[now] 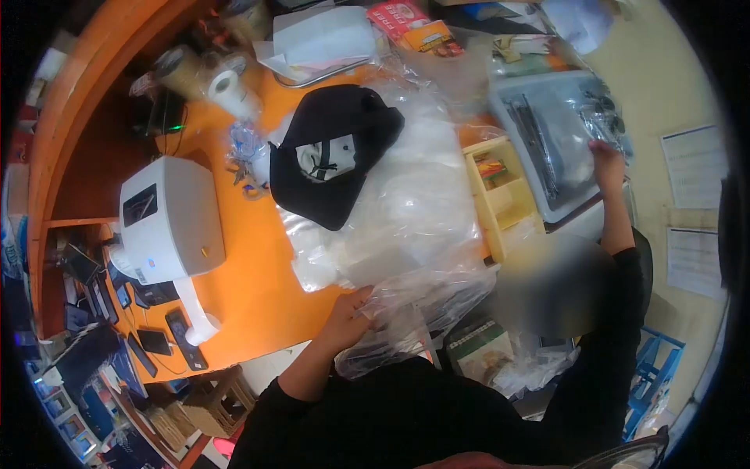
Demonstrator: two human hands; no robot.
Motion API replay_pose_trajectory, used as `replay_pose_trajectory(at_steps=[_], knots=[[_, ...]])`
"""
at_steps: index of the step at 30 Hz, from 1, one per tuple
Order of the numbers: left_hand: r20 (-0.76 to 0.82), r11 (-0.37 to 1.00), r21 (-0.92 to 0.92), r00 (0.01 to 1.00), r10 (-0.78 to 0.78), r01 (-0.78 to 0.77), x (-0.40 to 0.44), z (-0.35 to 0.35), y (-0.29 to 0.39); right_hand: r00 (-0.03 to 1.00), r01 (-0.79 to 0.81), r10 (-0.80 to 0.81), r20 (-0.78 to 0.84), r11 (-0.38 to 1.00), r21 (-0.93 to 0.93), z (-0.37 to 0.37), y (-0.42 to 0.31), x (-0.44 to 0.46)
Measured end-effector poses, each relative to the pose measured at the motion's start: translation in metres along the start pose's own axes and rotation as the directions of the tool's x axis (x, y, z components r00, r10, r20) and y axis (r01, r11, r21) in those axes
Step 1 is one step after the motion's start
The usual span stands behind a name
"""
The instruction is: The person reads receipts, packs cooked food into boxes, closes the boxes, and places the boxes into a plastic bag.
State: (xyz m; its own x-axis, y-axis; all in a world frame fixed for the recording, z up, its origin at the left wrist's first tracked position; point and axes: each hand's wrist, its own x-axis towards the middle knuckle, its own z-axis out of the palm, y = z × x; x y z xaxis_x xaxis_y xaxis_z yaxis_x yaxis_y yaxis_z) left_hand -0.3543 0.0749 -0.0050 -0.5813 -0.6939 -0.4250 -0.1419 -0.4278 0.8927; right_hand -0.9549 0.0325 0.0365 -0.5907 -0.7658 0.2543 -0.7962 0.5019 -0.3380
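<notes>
My left hand [344,322] is closed on the edge of a clear plastic bag [422,301], which spreads crumpled in front of my body. My right hand [608,167] reaches over the right side of a grey plastic bin [508,117]. Its fingers are bent against clear-wrapped dark items [601,117]; what they pinch is too small to tell. Long dark pieces in clear wrap [535,144] lie in the same bin. A black cloth item with an opening [344,109] rests on a stack of clear plastic bags [426,195] on the orange table.
A white label printer [183,223] stands on the orange table [262,313] at left. Beside the bin sits a yellow divided tray [512,195]. Scissors [251,190], a white roll [230,90] and papers [324,39] lie farther back. Phones [156,341] are at the left edge.
</notes>
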Motion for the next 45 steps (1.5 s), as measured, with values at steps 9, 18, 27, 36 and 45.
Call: replay_pose_trajectory(at_steps=[9, 18, 27, 36, 45], knots=[[-0.119, 0.954, -0.232, 0.968, -0.222, 0.19, -0.011, 0.005, 0.043, 0.992, -0.059, 0.106, -0.071, 0.873, 0.485, -0.076, -0.069, -0.034], [-0.066, 0.884, -0.397, 0.968, 0.242, -0.248, -0.033, 0.045, 0.106, 0.976, 0.193, -0.122, -0.181, 0.869, 0.455, -0.215, -0.243, -0.232], [0.082, 0.899, -0.372, 0.957, 0.278, -0.23, -0.09, 0.093, 0.084, 0.671, 0.741, -0.733, -0.11, 0.668, 0.066, -0.249, -0.27, -0.408], [-0.054, 0.918, -0.305, 0.967, 0.249, -0.254, -0.105, 0.089, 0.05, 0.987, 0.106, -0.125, -0.098, 0.978, -0.179, -0.349, -0.101, -0.553], [0.478, 0.245, 0.106, 0.266, 0.837, -0.964, -0.142, 0.182, -0.034, 0.639, -0.283, 0.575, 0.511, 0.793, -0.539, -0.294, 0.025, -0.75]])
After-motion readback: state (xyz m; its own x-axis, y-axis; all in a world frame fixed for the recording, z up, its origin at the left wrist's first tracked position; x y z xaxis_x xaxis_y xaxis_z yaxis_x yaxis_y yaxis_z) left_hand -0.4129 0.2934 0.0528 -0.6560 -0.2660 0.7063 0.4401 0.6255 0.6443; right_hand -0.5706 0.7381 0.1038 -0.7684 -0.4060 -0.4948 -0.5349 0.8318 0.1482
